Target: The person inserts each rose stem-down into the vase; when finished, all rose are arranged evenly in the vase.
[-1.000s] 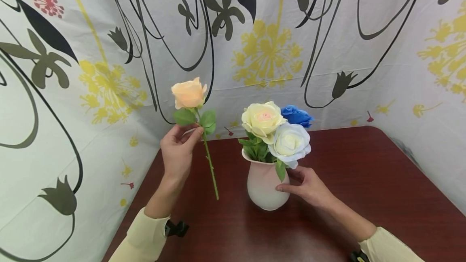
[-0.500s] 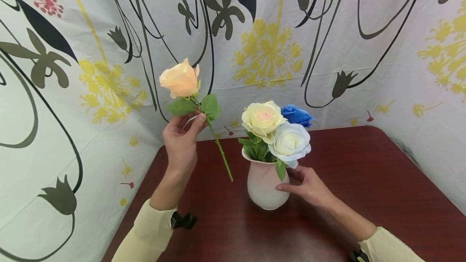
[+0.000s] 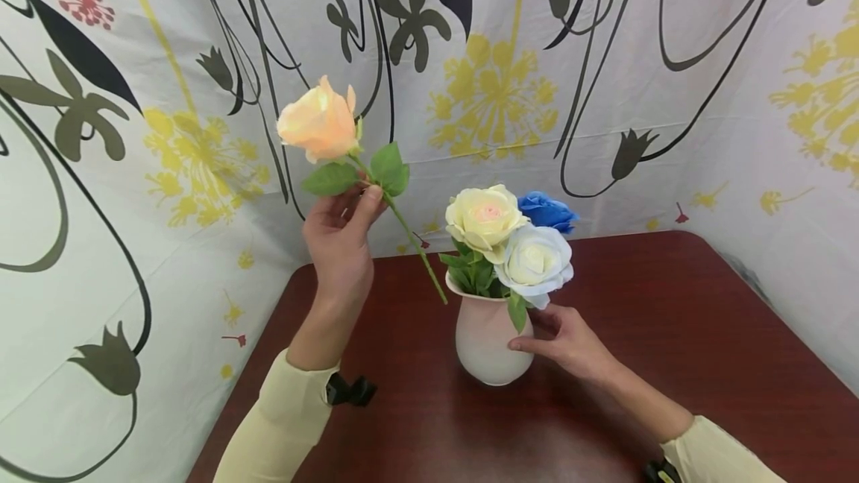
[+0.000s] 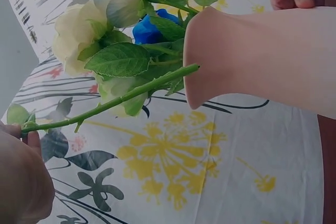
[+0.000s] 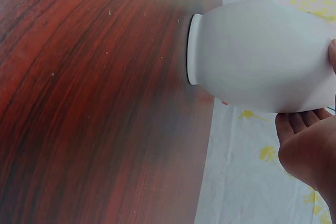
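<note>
My left hand (image 3: 342,237) pinches the green stem of a peach rose (image 3: 318,121) just below its leaves. The stem (image 4: 115,102) slants down to the right, and its cut end lies close to the rim of the vase in the head view. A white and pale pink vase (image 3: 493,345) stands upright on the table. It holds a cream rose (image 3: 485,218), a pale blue rose (image 3: 535,263) and a blue rose (image 3: 546,212). My right hand (image 3: 570,341) grips the vase's right side, thumb in front; the other fingers (image 5: 297,121) are partly hidden behind it in the head view.
The dark red wooden table (image 3: 416,423) reaches back to a white cloth (image 3: 604,95) printed with flowers, which hangs behind it and along both sides. A black band (image 3: 349,391) is worn on the left wrist.
My left hand has risen and shifted slightly right with the peach rose. The flower head has tilted left, and the stem's end has swung up and right toward the vase. My right hand stays put.
</note>
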Available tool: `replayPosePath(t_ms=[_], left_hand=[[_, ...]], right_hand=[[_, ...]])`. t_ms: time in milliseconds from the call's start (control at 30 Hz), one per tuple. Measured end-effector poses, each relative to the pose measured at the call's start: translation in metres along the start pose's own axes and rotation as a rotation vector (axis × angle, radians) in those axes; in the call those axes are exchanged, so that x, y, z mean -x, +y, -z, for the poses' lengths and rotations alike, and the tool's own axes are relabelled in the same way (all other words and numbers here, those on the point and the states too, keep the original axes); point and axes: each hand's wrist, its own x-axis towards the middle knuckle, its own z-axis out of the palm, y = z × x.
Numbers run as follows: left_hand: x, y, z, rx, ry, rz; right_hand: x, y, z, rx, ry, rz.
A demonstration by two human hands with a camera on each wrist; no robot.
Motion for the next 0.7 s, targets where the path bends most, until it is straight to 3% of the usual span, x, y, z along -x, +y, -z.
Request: replayPosePath(t_ms=[467, 567, 700], left_hand=[[-0.009, -0.005, -0.012, 0.110, 0.097, -0.062], [-0.008, -0.010, -0.013, 0.100, 0.080, -0.064], [0.000, -0.021, -0.011, 0.039, 0.005, -0.036]], right_hand=[[0.000, 0.000, 0.000, -0.008, -0.003, -0.010], [0.000, 0.000, 0.000, -0.015, -0.004, -0.009], [0.000, -0.001, 0.000, -0.015, -0.003, -0.003]])
